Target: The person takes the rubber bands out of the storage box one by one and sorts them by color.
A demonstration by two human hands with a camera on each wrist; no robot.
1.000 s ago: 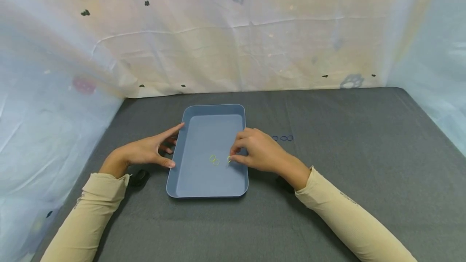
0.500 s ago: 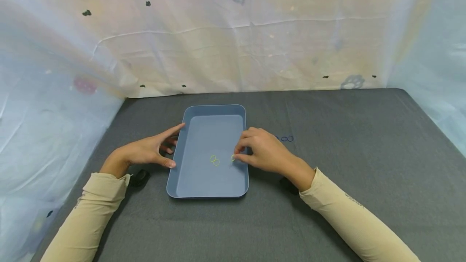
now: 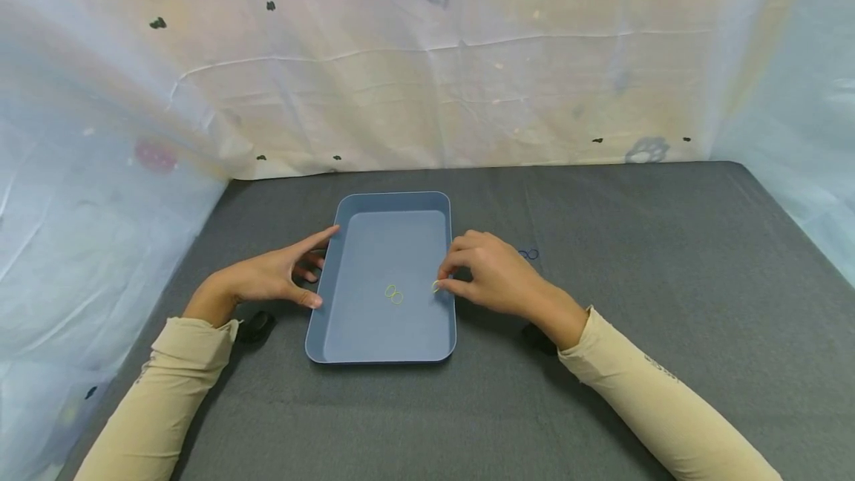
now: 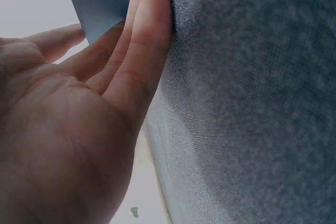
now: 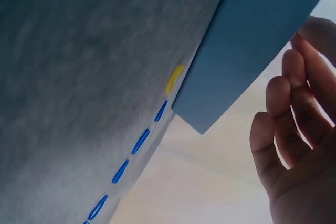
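A thin yellow rubber band (image 3: 436, 286) is pinched between the thumb and index finger of my right hand (image 3: 497, 275), over the right side of a shallow blue tray (image 3: 381, 336). Two more yellow rubber bands (image 3: 394, 293) lie side by side on the tray floor, left of that hand. My left hand (image 3: 263, 275) rests against the tray's left wall, thumb and index finger spread apart along the rim. In the left wrist view its fingers (image 4: 149, 30) are extended beside the tray wall. The right hand's pinching fingertips are hidden behind the tray wall in the right wrist view.
Several blue rubber bands (image 5: 140, 141) and a yellow one (image 5: 175, 80) lie in a row on the grey cloth outside the tray's right wall. The head view shows part of the blue row (image 3: 528, 254) behind my right hand. Pale printed curtains (image 3: 434, 95) surround the table.
My right hand has drifted right and slightly away from me with the yellow rubber band, covering more of the blue ones. The left hand and tray stay put.
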